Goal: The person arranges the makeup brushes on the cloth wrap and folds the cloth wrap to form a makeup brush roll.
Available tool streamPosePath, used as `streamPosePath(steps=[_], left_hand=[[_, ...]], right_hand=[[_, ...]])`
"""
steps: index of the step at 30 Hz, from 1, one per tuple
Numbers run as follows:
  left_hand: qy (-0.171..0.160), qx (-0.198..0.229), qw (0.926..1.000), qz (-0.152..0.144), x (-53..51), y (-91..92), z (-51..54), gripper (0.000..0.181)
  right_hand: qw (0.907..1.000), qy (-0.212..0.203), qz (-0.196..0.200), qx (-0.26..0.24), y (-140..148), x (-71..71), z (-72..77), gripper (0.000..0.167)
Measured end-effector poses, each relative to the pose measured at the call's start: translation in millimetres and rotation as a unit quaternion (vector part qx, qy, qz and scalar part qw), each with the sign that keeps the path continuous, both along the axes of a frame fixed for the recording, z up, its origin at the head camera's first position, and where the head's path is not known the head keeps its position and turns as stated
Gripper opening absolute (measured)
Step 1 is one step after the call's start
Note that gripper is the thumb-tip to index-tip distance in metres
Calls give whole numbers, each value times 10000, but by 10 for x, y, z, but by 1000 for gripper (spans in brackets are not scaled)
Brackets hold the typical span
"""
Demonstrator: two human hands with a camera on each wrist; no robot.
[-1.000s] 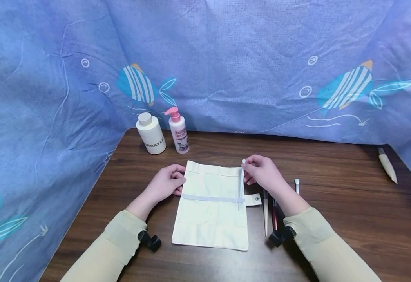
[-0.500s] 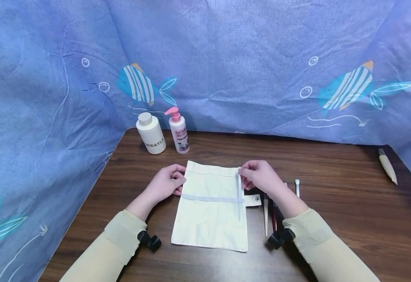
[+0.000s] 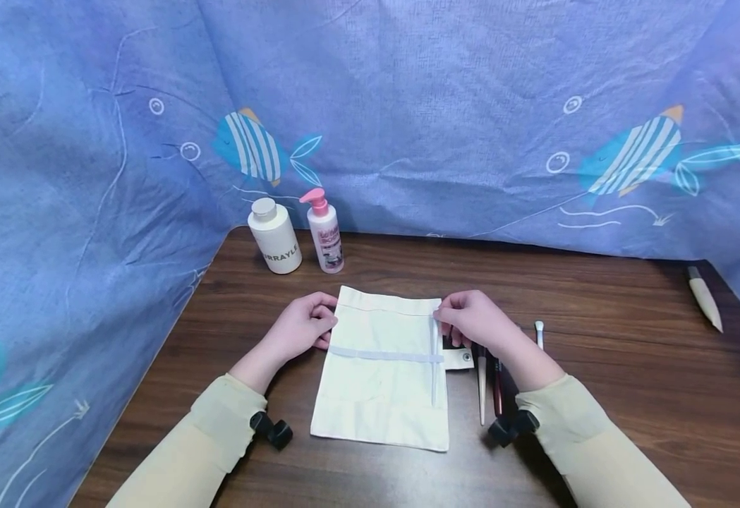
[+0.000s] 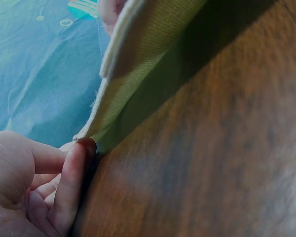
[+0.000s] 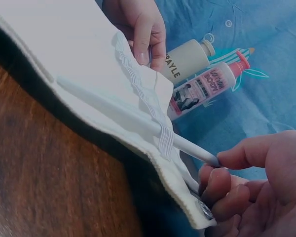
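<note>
A cream cloth brush roll (image 3: 376,406) lies spread on the table, with a pale elastic band (image 3: 376,355) across its middle. My left hand (image 3: 302,326) pinches its upper left edge; in the left wrist view the cloth edge (image 4: 104,84) is lifted off the wood. My right hand (image 3: 476,321) pinches the upper end of a slim white brush (image 5: 106,106) between thumb and fingers. The brush runs under the band along the right side of the roll. My fingers hide its upper tip. A snap tab (image 3: 458,359) sticks out on the right, below my right hand.
Several brushes lie right of the roll, among them a brown-handled brush (image 3: 482,388), a dark red brush (image 3: 498,391) and a white-tipped brush (image 3: 539,331). A white bottle (image 3: 276,236) and a pink pump bottle (image 3: 326,236) stand behind. A pale pointed object (image 3: 705,300) lies far right.
My right hand has moved down toward the roll, sliding the white brush further under the band; its lower end now reaches lower on the cloth. My left hand keeps its hold on the edge.
</note>
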State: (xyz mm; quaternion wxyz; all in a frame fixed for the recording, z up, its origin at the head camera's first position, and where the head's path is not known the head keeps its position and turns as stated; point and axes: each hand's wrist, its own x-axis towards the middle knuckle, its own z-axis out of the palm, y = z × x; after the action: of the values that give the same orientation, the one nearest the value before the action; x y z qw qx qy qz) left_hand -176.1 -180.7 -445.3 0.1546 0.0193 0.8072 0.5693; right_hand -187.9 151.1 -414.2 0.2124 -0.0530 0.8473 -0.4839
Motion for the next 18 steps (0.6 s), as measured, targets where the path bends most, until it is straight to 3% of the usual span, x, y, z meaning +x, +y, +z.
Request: streamPosePath(steps=[18], left_hand=[[-1,-63,10000,3,-5,4,5,31]], right_hand=[[9982,-23,500,334,-20,45,9,23]])
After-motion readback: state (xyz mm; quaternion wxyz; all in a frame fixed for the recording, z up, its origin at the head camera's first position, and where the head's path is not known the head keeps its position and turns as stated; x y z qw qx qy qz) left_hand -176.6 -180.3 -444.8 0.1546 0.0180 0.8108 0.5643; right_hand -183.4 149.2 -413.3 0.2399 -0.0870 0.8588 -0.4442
